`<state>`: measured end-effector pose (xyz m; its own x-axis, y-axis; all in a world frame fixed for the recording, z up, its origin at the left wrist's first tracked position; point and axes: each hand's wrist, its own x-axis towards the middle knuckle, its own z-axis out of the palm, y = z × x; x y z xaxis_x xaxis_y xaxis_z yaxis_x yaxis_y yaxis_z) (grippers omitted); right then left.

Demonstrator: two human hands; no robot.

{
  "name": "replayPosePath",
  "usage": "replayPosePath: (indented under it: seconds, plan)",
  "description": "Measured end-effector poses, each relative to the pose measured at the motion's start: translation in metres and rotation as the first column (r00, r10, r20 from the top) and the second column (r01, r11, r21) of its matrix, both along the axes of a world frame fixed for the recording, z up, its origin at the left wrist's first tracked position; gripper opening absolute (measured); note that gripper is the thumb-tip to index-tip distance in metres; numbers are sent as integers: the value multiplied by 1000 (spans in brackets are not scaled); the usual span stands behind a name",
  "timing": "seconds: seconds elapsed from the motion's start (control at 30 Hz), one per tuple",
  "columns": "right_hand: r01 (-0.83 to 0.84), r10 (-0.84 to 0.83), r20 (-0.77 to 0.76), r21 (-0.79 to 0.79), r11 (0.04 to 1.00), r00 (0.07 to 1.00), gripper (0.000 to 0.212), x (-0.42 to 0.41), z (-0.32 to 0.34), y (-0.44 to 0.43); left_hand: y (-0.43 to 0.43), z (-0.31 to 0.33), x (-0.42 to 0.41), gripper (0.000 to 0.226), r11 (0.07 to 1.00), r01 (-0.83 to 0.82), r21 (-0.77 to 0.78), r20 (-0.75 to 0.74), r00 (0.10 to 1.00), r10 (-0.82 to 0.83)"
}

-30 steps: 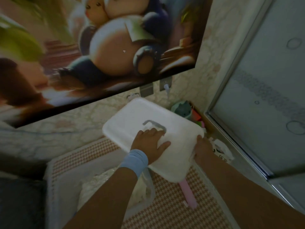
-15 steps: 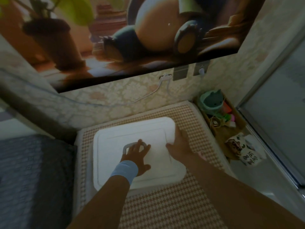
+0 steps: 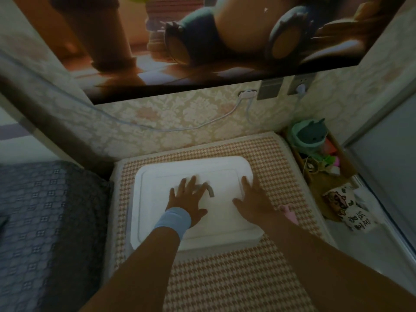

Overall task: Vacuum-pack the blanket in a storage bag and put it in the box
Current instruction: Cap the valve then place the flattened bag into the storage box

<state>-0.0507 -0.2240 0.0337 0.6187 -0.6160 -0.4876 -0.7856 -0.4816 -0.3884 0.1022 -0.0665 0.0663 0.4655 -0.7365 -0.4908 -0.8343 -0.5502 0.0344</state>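
Observation:
A white plastic box stands on a houndstooth mat, covered by its white lid with a grey handle at the centre. My left hand, a pale blue band on its wrist, lies flat on the lid with fingers spread over the handle. My right hand presses flat on the lid's right side, fingers straight. The blanket and storage bag are hidden under the lid.
The houndstooth mat lies against a patterned wall. A pink object pokes out beside my right wrist. A grey quilted bed is on the left. A basket of small items and a glass door are on the right.
One second ago both hands held the lid tilted above the open box with the bagged blanket inside. The lid now lies flat on the box, and both hands have spread flat on it.

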Motion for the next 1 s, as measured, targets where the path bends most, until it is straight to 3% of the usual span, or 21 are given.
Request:
replayPosePath:
  seconds: [0.2,0.37,0.47,0.57,0.63,0.7,0.83,1.0]
  plan:
    - [53,-53,27,-3,999,998,82,-7,-3,7,-1,-10,-2,94,990,-49,132,-76,995,59]
    - [143,-144,36,42,989,989,69,5,-9,2,6,-9,7,89,998,-65,-9,-69,996,64]
    - [192,-195,24,85,978,981,74,18,-8,-1,16,-2,15,85,996,-86,-4,76,993,86]
    - [164,-165,5,79,983,986,79,24,-3,1,34,-1,25,88,888,-459,5,171,876,452]
    - [112,-111,-21,64,992,994,86,21,-3,6,53,-5,35,95,701,-713,-7,92,698,710]
    - [74,-74,-30,16,997,997,92,18,-7,14,70,-8,40,99,568,-823,-5,-39,568,822]
    - [71,-71,-1,-36,997,997,93,14,-10,24,90,-1,38,86,566,-823,-54,-72,568,820]
    - [57,-58,-54,-34,998,997,96,1,-9,39,109,-3,34,88,591,-806,29,-72,588,805]
